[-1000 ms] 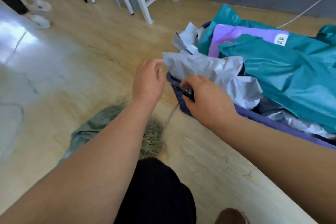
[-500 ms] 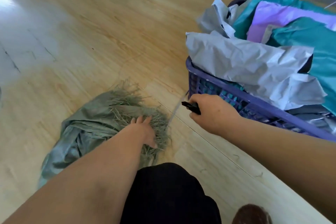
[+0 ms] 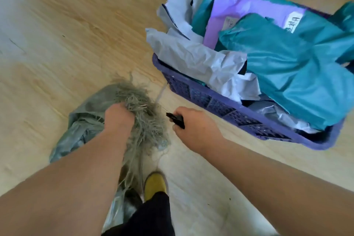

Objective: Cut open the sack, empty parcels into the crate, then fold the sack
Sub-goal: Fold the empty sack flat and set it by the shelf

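Since half a second ago, the left hand (image 3: 117, 116) has gone from lying flat on the sack (image 3: 86, 120) to gripping its frayed edge in a fist. Crumpled on the wooden floor (image 3: 57, 34), the sack lies just left of the crate (image 3: 201, 97), which is heaped with parcels (image 3: 287, 67). Near the crate, the right hand (image 3: 195, 126) is curled around a black knife (image 3: 175, 119).
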